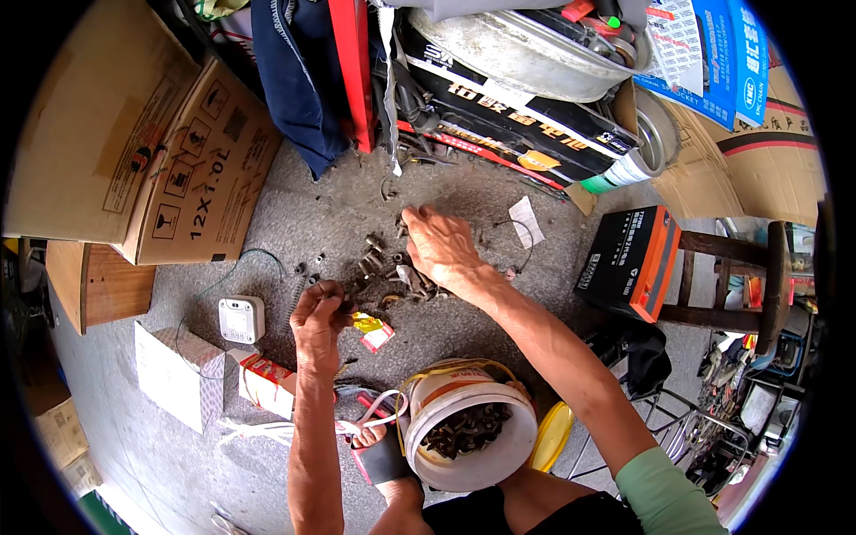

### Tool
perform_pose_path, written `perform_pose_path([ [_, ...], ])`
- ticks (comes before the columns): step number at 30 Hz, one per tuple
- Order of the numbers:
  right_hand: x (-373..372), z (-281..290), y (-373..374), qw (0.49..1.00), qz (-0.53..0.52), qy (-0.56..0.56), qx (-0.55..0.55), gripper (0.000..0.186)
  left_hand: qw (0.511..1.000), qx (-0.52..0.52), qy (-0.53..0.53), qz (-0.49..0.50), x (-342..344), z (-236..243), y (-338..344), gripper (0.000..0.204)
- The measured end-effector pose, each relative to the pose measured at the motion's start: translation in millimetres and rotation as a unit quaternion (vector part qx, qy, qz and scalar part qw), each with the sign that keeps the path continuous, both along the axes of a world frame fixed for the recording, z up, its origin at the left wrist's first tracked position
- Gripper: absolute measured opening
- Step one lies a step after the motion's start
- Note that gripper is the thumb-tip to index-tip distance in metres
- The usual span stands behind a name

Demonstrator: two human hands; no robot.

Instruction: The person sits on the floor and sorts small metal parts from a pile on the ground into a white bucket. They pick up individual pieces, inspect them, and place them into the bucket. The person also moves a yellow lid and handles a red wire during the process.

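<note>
A loose pile of small metal parts, mostly bolts, nuts and other fittings, lies on the grey floor in front of me. My right hand reaches over the pile's far right side. Its fingers bend down and close together at the parts; what is between them is hidden. At the pile's near left edge, my left hand is pinched closed, with something small and dark at its fingertips that I cannot make out. A tilted white bucket stands close to my body, holding many dark bolts.
A yellow-and-red packet lies below the pile. Left are a small white box-shaped device, a red-and-white carton and large cardboard boxes. Right are a black-and-orange battery box and a wooden stool. A yellow lid sits beside the bucket.
</note>
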State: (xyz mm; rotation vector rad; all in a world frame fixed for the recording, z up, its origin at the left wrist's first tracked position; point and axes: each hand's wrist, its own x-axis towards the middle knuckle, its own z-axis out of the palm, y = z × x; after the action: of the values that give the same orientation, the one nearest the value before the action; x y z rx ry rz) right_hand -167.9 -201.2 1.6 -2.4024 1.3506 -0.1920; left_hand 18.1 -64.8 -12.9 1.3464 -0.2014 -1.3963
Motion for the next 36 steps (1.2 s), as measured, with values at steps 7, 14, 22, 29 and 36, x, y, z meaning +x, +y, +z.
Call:
perform_pose_path([
  [7, 48, 12, 12, 0.987, 0.133, 0.060, 0.068, 0.050, 0.939, -0.078, 0.328, 0.072, 12, 2, 16, 0.031],
  [14, 53, 1, 26, 0.983, 0.175, 0.037, 0.048, 0.041, 0.917, -0.064, 0.382, 0.096, 5, 6, 20, 0.036],
  [22, 57, -11, 48, 0.978, 0.201, 0.036, 0.042, 0.036, 0.929, -0.101, 0.349, 0.063, 0, 4, 28, 0.033],
  [29, 51, -8, 48, 0.973, 0.219, 0.064, -0.027, 0.033, 0.917, -0.067, 0.385, 0.083, 0, 8, 28, 0.029],
  [36, 35, 3, 29, 0.962, 0.013, -0.148, 0.230, 0.030, 0.900, -0.048, 0.423, 0.095, 8, -1, 38, 0.033],
])
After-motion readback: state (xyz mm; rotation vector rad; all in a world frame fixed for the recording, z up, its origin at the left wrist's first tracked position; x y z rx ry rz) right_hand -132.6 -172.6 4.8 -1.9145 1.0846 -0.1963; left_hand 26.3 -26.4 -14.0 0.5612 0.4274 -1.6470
